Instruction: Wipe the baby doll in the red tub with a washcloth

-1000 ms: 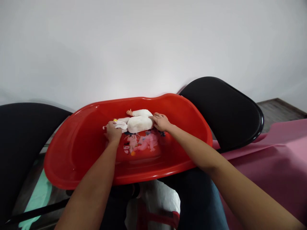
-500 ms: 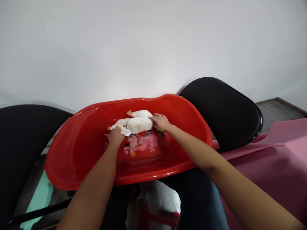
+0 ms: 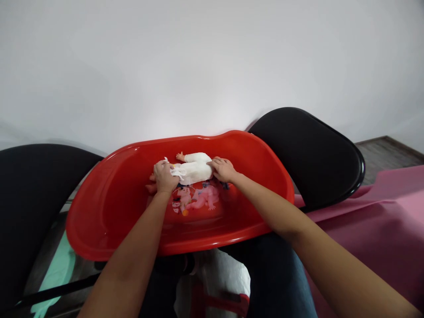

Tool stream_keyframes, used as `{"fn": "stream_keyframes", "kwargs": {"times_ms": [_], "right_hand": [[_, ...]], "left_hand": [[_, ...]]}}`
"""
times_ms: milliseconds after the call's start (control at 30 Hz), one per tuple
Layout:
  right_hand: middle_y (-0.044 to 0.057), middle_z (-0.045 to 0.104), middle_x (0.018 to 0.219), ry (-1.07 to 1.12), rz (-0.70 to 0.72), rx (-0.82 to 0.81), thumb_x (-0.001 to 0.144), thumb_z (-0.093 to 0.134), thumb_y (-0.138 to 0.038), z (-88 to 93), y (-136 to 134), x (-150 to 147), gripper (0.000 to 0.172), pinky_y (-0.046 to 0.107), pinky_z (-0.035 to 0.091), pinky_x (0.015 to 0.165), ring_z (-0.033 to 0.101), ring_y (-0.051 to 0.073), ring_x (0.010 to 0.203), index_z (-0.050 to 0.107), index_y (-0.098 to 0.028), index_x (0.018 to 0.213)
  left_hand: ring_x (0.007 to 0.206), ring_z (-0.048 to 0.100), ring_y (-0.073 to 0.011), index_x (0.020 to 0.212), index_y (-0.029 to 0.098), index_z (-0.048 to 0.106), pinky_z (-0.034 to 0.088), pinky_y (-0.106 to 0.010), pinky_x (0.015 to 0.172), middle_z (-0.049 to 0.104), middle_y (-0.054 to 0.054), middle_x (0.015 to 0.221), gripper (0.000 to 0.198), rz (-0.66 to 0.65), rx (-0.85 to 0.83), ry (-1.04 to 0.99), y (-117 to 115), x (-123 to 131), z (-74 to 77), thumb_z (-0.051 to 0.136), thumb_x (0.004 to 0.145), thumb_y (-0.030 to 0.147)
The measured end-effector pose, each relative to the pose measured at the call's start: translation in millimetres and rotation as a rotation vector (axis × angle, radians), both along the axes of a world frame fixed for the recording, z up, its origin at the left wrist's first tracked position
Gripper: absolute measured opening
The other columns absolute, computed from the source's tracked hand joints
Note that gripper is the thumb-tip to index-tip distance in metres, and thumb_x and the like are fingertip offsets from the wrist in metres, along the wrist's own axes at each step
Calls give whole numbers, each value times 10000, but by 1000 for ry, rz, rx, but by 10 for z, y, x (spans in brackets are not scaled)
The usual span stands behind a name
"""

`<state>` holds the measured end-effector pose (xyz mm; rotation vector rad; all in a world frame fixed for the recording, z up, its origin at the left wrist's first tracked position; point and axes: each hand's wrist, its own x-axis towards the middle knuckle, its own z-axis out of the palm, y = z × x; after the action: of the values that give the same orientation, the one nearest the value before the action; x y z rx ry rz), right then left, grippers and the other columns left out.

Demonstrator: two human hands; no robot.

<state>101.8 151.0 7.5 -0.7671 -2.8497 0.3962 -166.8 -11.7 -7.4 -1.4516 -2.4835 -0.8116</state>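
A doll (image 3: 194, 173) in white clothing lies across the bottom of a red baby bathtub (image 3: 99, 225), with its feet to the left and one arm stretched toward the back wall. My right hand (image 3: 222, 169) is wrapped round the doll's head end, mostly hiding the head. Over the doll's legs, my left hand (image 3: 164, 176) presses a small white cloth (image 3: 179, 171) against the doll, fingers curled on it. Part of the cloth sticks out past my fingers. A cartoon picture (image 3: 195, 199) shows on the tub floor in front of the doll.
Black chairs stand on both sides, one at the left (image 3: 39, 190) and one at the right (image 3: 308, 159). A pink sheet (image 3: 380, 212) covers the lower right. A mint-green plastic piece (image 3: 56, 269) is low at left. The white wall (image 3: 198, 66) rises behind the tub.
My left hand has moved with the white cloth up and slightly right, from beside the doll's feet onto its legs. The right hand has stayed at the head end.
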Motion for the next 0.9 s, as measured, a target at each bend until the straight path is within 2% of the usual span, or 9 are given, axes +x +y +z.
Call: {"fn": "stream_keyframes", "kwargs": {"times_ms": [100, 200, 300, 400, 467, 567, 633, 800, 900], "right_hand": [[124, 497, 1621, 16, 13, 22, 930, 612, -230, 7, -9, -2, 542, 542, 303, 1241, 401, 327, 1503, 606, -215, 1473], [135, 510, 1596, 26, 45, 35, 903, 650, -240, 34, -22, -10, 481, 542, 281, 1246, 419, 330, 1478, 633, -204, 1382], [139, 630, 1412, 27, 80, 22, 898, 669, -265, 72, -38, -24, 372, 491, 330, 1200, 523, 311, 1340, 641, -190, 1261], [124, 688, 1219, 2, 98, 3, 900, 675, -258, 109, -67, -43, 303, 427, 388, 1125, 596, 282, 1175, 626, -177, 1188], [132, 694, 1207, -5, 85, -8, 898, 689, -250, 132, -98, -58, 372, 410, 403, 1099, 614, 279, 1146, 604, -162, 1249], [183, 632, 1405, 5, 61, 2, 893, 737, -277, 175, -167, -83, 718, 431, 405, 1112, 603, 306, 1243, 442, -149, 1536], [206, 578, 1482, -35, 83, 26, 888, 766, -315, 211, -225, -101, 886, 463, 421, 1106, 596, 335, 1277, 328, -166, 1643], [190, 624, 1372, -167, 199, 30, 919, 735, -411, 276, -362, -140, 732, 454, 502, 1015, 668, 324, 1126, 486, -170, 1564], [189, 608, 1414, -170, 248, 6, 915, 724, -379, 294, -427, -151, 747, 424, 525, 1001, 672, 319, 1161, 465, -169, 1584]], "left_hand": [[1458, 447, -330, 1099, 193, 636, 362, -449, 1248, 527, -157, 1495, 276, -178, -22, -44, 42, -5, -70, 703, 847, 282], [1324, 568, -304, 1310, 199, 584, 432, -432, 1187, 644, -121, 1345, 469, -246, -127, -150, 39, -40, -107, 699, 872, 318], [1308, 573, -309, 1499, 202, 530, 434, -422, 1180, 620, -122, 1373, 673, -301, -234, -163, 18, -83, -76, 709, 867, 351], [1291, 560, -343, 1519, 250, 592, 428, -438, 1170, 580, -123, 1373, 690, -352, -385, -91, -6, -105, 1, 710, 856, 403], [1257, 556, -359, 1514, 277, 618, 430, -460, 1149, 571, -126, 1353, 687, -374, -465, -35, -23, -100, 59, 705, 857, 460], [1234, 543, -380, 1533, 303, 611, 420, -507, 1130, 569, -143, 1331, 687, -406, -568, 22, -48, -64, 138, 666, 886, 527], [1236, 538, -389, 1542, 340, 603, 415, -528, 1120, 567, -150, 1351, 656, -440, -641, 41, -62, -31, 177, 623, 919, 543], [1399, 443, -436, 1556, 293, 603, 352, -551, 1181, 485, -192, 1529, 639, -514, -761, 86, -86, 63, 217, 570, 955, 508], [1439, 420, -443, 1577, 292, 576, 317, -588, 1201, 456, -197, 1593, 649, -528, -821, 55, -111, 144, 213, 580, 957, 485]]}}
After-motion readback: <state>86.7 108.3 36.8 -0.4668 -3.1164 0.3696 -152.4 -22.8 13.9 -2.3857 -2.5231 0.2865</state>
